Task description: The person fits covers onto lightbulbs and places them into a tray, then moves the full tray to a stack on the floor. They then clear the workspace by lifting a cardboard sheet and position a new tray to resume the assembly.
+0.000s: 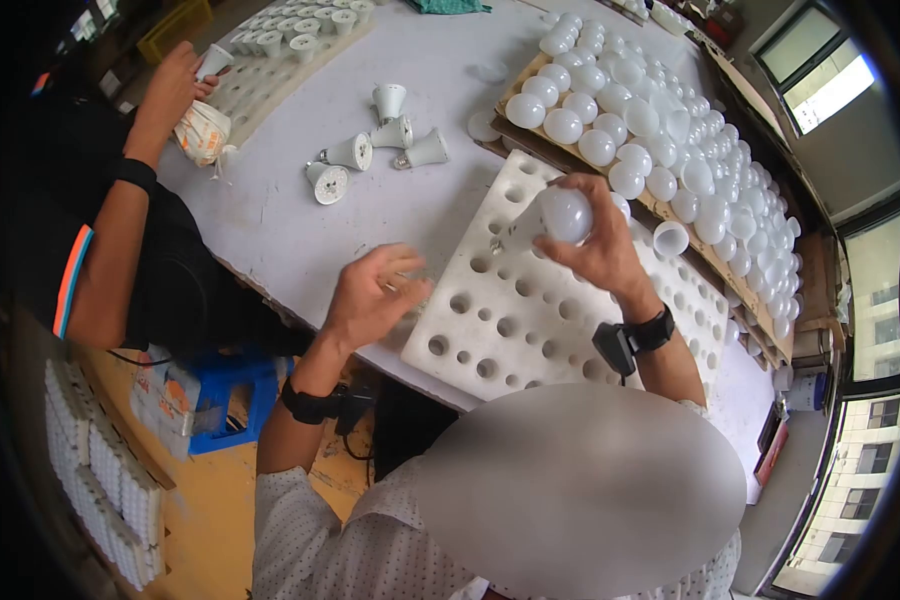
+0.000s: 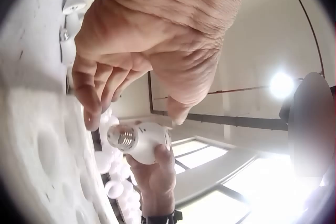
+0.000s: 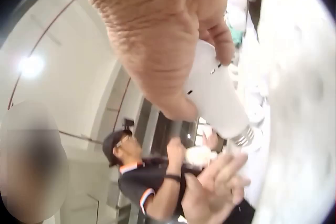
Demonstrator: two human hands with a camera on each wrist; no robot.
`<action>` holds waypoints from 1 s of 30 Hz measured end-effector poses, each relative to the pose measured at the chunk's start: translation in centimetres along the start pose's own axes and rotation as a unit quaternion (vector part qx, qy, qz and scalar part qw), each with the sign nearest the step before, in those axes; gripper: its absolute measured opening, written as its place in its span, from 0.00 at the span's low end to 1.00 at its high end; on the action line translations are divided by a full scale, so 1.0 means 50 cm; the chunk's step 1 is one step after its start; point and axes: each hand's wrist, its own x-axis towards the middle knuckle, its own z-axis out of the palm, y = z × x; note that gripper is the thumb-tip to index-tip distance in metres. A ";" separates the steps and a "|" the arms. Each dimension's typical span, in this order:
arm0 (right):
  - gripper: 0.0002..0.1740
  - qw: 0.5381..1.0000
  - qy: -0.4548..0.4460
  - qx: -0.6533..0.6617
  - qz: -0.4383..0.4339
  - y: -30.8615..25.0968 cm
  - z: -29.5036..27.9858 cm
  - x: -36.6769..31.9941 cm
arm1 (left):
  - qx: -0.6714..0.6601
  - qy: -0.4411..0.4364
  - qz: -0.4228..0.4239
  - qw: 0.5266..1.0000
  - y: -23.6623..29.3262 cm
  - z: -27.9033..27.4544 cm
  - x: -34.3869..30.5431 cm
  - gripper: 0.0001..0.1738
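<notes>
The right hand [image 1: 598, 240] curls its fingers and thumb round a bulb with a white dome [image 1: 567, 214], above the white foam tray [image 1: 530, 320]. In the left wrist view the bulb's metal screw end [image 2: 125, 139] points toward the left hand [image 2: 152, 40]. The right wrist view shows the bulb's white body [image 3: 218, 95] under the right hand [image 3: 157, 50]. Held apart from the bulb near the tray's left edge, the left hand [image 1: 375, 295] has loosely bent fingers and nothing in its grasp.
Several bulb bases [image 1: 348, 152] lie on the table [image 1: 260, 215] beyond the left hand. Many white domes [image 1: 640, 117] fill a raised cardboard tray at the right. A loose dome [image 1: 671, 239] rests by the foam tray. Another person's hand [image 1: 175, 85] holds a base at the left.
</notes>
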 end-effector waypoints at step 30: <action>0.29 0.951 -0.205 -0.221 0.064 0.216 -0.046 0.385 | 0.549 0.048 0.090 0.829 -0.133 -0.221 0.218 0.35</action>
